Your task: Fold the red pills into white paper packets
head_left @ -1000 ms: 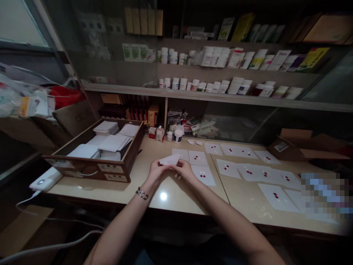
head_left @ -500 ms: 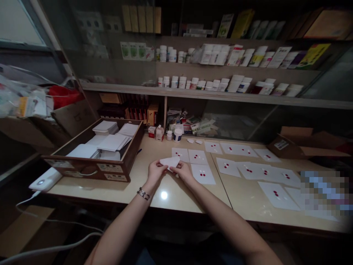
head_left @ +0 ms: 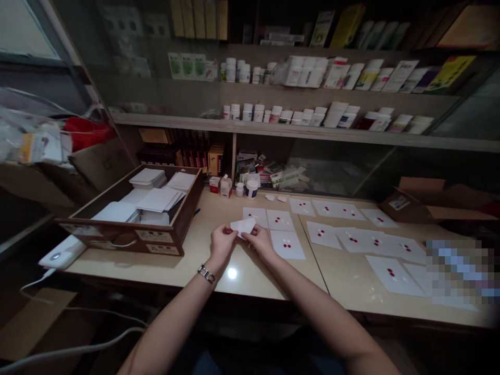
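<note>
Your left hand (head_left: 222,244) and right hand (head_left: 260,241) can slide toward you on the table (head_left: 187,271). The wooden box (head_left: 117,236) blocks the left way.

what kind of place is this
Most likely a small pharmacy: shelves of white medicine bottles, a wooden tray of paper sheets, and paper squares with red and white pills, plus a folded paper between the left hand and right hand.

Small folded white paper (head_left: 242,226)
</note>
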A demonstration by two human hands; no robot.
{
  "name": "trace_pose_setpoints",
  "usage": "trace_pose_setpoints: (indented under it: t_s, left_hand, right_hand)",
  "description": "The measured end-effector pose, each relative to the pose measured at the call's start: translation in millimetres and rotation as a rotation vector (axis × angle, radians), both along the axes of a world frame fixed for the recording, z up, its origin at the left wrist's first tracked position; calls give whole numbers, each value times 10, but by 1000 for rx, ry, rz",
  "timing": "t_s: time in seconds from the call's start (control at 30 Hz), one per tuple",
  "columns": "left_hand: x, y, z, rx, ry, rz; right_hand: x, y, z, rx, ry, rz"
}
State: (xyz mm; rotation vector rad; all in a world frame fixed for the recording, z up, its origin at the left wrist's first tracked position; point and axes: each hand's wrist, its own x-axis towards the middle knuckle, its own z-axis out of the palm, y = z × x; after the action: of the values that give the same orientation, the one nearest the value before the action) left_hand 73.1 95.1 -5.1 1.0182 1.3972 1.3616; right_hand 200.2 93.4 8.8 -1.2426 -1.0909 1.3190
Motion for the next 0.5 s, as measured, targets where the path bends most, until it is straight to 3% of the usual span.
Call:
trace_pose_setpoints:
  t_s: [0.2, 0.4, 0.5]
  left_hand:
    - [5, -37, 80, 112, 282, 34]
    - [34, -109, 98, 234, 371, -32]
    - [35, -129, 98, 234, 280, -64]
  right_hand:
    - [2, 3, -48, 35, -12, 21]
    - [5, 6, -49, 31, -17, -9]
    - [18, 6, -38, 36, -20, -14]
